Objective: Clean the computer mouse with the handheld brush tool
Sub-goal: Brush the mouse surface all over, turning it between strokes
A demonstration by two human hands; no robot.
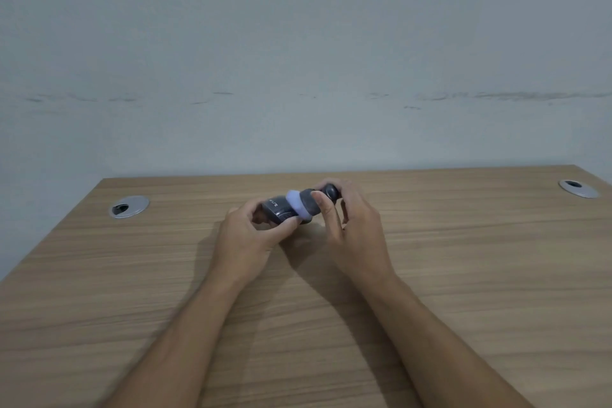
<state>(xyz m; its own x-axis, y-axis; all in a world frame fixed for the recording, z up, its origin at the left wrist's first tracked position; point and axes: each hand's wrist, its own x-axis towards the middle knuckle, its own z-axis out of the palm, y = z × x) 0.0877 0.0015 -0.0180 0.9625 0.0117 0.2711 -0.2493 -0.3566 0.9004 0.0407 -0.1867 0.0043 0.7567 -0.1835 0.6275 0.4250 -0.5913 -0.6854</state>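
A dark grey computer mouse point(277, 209) with pale lettering is held just above the wooden desk point(463, 258), near its far middle. My left hand point(246, 233) grips it from the left, thumb along its near side. My right hand point(352, 225) holds the handheld brush tool point(309, 204), a dark body with a pale lilac round brush head. The lilac head presses against the right end of the mouse. The tool's dark rear end shows above my right fingers.
Two round silver cable grommets sit in the desk, one at the far left point(128, 206) and one at the far right point(578, 188). A plain pale wall point(298, 60) rises right behind the desk's far edge.
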